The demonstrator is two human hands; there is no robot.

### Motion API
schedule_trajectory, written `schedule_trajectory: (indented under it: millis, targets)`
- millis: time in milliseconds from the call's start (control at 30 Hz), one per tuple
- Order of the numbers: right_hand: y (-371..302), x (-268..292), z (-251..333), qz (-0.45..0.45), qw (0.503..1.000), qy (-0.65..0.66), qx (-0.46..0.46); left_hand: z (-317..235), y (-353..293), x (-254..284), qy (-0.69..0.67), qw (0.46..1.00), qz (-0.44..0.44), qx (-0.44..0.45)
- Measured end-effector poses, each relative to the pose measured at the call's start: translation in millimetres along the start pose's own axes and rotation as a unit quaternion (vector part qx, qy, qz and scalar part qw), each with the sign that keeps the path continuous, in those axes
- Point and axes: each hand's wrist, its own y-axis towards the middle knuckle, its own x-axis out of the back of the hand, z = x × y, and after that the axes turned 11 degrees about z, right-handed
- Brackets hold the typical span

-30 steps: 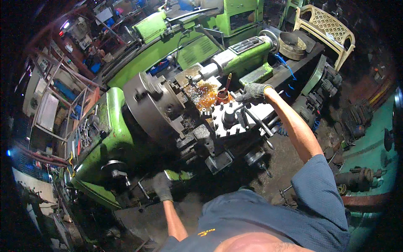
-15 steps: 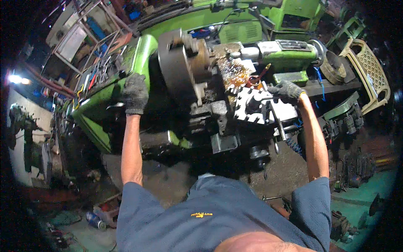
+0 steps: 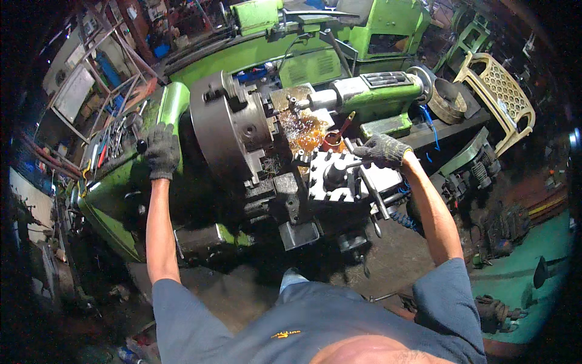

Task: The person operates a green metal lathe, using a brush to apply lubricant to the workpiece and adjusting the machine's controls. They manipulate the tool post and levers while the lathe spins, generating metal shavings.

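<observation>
My left hand [image 3: 162, 155], in a dark knit glove, rests against the green headstock [image 3: 174, 103] of a lathe. Its fingers point upward, beside a lever's black knob [image 3: 141, 146]; its palm side is hidden. My right hand [image 3: 385, 150], gloved too, is closed round the outer end of the lever [image 3: 353, 164] on the tool post [image 3: 335, 176]. Between my hands stands the big dark chuck [image 3: 212, 124], with stepped jaws round its face. A reddish cup [image 3: 331, 142] with a brush handle [image 3: 347, 123] sticking out sits behind the tool post.
The green tailstock [image 3: 388, 97] is at the back right, before a beige plastic chair [image 3: 503, 100]. Oily chips [image 3: 303, 130] lie behind the tool post. Assorted tools [image 3: 112, 139] cover the headstock's left top. A bar handle [image 3: 374, 194] juts toward me near my right forearm.
The view has shifted, so the lathe sits lower and farther left. My left hand has slid up the headstock beside the knob. The chuck's jaws look turned; my right hand stays at the lever.
</observation>
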Motion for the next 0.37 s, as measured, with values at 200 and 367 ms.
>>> schedule_trajectory:
  millis: [200,367]
  targets:
    - [7,-3,-5,-0.039,0.997,-0.066,0.010,7,2,-9,-0.005,0.998,0.037,0.051]
    - [15,-15,-18,-0.149,0.984,-0.091,0.045,15,1,-18,-0.019,0.995,0.080,0.051]
